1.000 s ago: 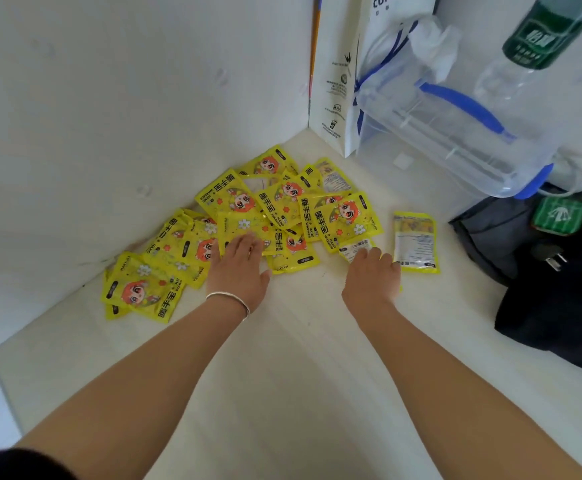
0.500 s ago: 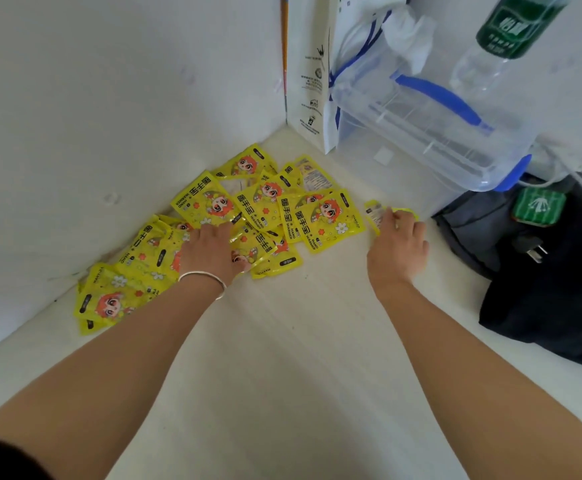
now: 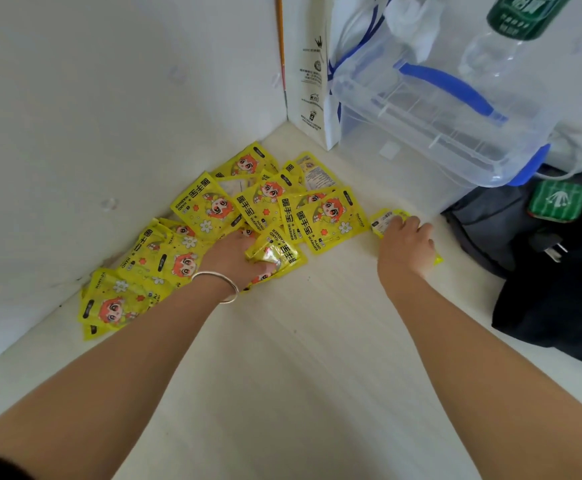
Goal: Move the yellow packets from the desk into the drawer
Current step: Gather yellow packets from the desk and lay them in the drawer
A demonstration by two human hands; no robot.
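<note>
Several yellow hand-warmer packets (image 3: 213, 206) lie scattered on the pale desk (image 3: 300, 358) along the white wall at the left. My left hand (image 3: 237, 256), with a silver bangle on the wrist, presses into the pile and its fingers curl around a crumpled yellow packet (image 3: 277, 256). My right hand (image 3: 405, 249) lies over a single yellow packet (image 3: 385, 220) set apart to the right, fingers closing on it; only the packet's corners show. No drawer is in view.
A clear plastic box with blue handle (image 3: 438, 109) stands at the back right, with a white paper bag (image 3: 312, 71) beside it and a green-labelled bottle (image 3: 511, 26) above. A dark bag (image 3: 552, 271) with a green pouch (image 3: 558, 200) lies at the right.
My right hand moved right from the pile onto the lone packet and closed over it. My left hand pushed into the pile and gathered a packet, crumpling it.
</note>
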